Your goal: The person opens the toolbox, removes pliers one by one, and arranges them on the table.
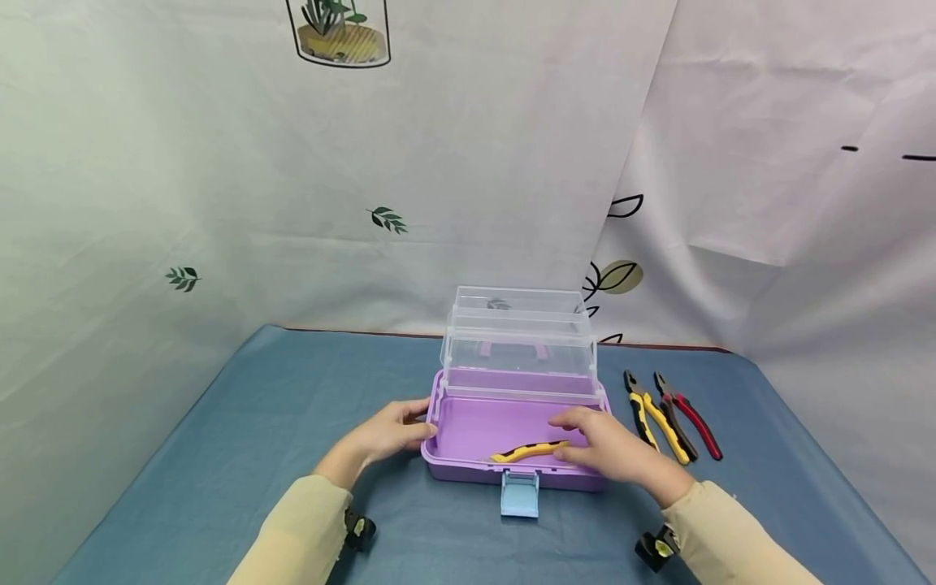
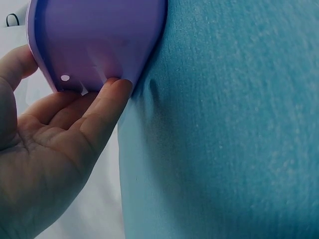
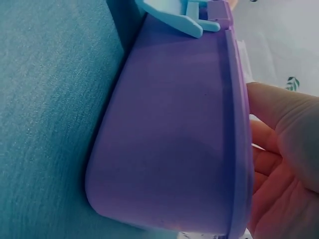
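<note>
My left hand [image 1: 391,431] grips the left end of a purple toolbox [image 1: 468,474], with the thumb over the rim and the fingers against the outer wall, as the left wrist view shows. Inside the box, close to the front wall, lies a tool with a yellow-and-black handle [image 1: 530,451]; the rest of it is hidden by the hand and wall. My right hand [image 1: 610,445] reaches over the box's front right rim, its thumb and fingers apart beside that handle. In the right wrist view the front wall hides the fingertips.
The box's clear lid [image 1: 521,349] stands raised at the back, and a light blue latch [image 1: 520,496] hangs down in front. To the right of the box lie yellow-and-black pliers [image 1: 665,424] and red-and-black pliers [image 1: 698,424] on the blue tablecloth [image 1: 241,455].
</note>
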Available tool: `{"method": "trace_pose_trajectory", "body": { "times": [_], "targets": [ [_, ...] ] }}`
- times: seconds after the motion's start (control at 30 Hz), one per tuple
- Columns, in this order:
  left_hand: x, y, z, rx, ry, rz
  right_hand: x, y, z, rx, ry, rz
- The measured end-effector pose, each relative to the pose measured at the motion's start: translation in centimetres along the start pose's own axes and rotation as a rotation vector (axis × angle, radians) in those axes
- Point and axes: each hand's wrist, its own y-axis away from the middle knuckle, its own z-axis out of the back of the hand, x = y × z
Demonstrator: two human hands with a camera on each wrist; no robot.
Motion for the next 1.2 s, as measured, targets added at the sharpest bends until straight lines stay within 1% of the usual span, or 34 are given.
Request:
{"method": "trace_pose_trajectory", "body": {
  "times": [0.27,0.47,0.73,0.9,1.0,1.2],
  "targets": [
    [0.1,-0.1,0.0,-0.007,-0.003,0.021,0.0,-0.7,-0.3,0.067,-0.001,0.026],
    [0.0,-0.1,0.0,0.000,0.004,0.017,0.1,-1.4,-0.5,0.122,0.017,0.038],
    [0.1,-0.1,0.0,-0.004,-0.011,0.022,0.0,-2.3,-0.7,0.221,0.021,0.006],
    [0.1,-0.1,0.0,-0.004,-0.011,0.018,0.0,-2.7,-0.8,0.282,0.031,-0.033],
    [0.1,-0.1,0.0,-0.002,-0.006,0.012,0.1,-3.0,-0.9,0.290,0.055,-0.048],
    [0.1,-0.1,0.1,0.001,-0.002,0.006,0.3,-3.1,-1.1,0.276,0.097,-0.059]
  ]
}}
